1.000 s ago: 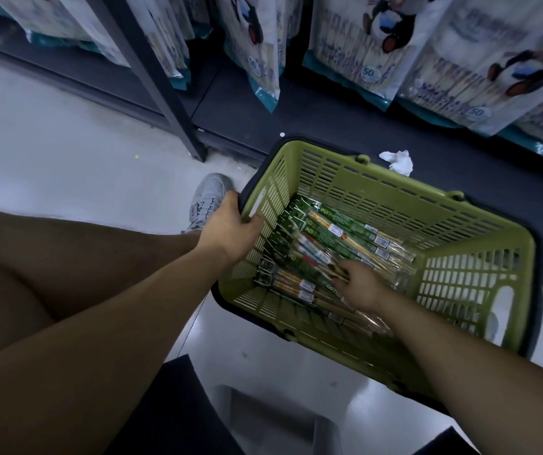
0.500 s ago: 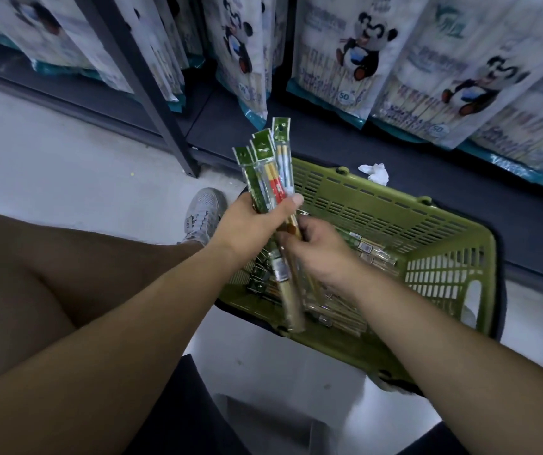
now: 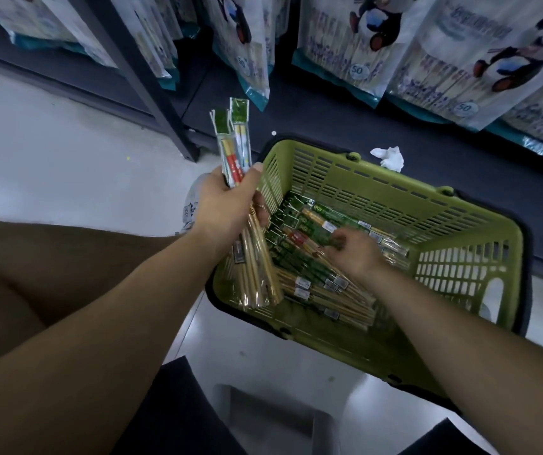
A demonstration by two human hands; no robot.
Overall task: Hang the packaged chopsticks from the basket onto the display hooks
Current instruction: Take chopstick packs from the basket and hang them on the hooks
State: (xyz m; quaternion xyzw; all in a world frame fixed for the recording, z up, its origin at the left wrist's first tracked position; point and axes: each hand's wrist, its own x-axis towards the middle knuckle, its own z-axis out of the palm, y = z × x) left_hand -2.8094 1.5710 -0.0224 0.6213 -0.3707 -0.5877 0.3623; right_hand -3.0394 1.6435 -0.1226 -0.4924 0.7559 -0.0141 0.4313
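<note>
Several packaged chopsticks (image 3: 235, 152) stand upright in my left hand (image 3: 230, 211), with fingers and thumb wrapped round their middle, above the left corner of the green basket (image 3: 395, 192). My right hand (image 3: 355, 252) is down inside the basket, its fingertips pinching a green-topped pack (image 3: 316, 233) on the loose pile (image 3: 322, 292) covering the bottom. The basket sits on the pale floor (image 3: 50, 142) beside a dark shelf hung with panda-printed bags (image 3: 454, 70).

Only one camera, worn on my head. It looks forward and steeply down, from close above, at the green basket (image 3: 395, 192) on the floor (image 3: 50, 142) before the shelf (image 3: 329, 116).
</note>
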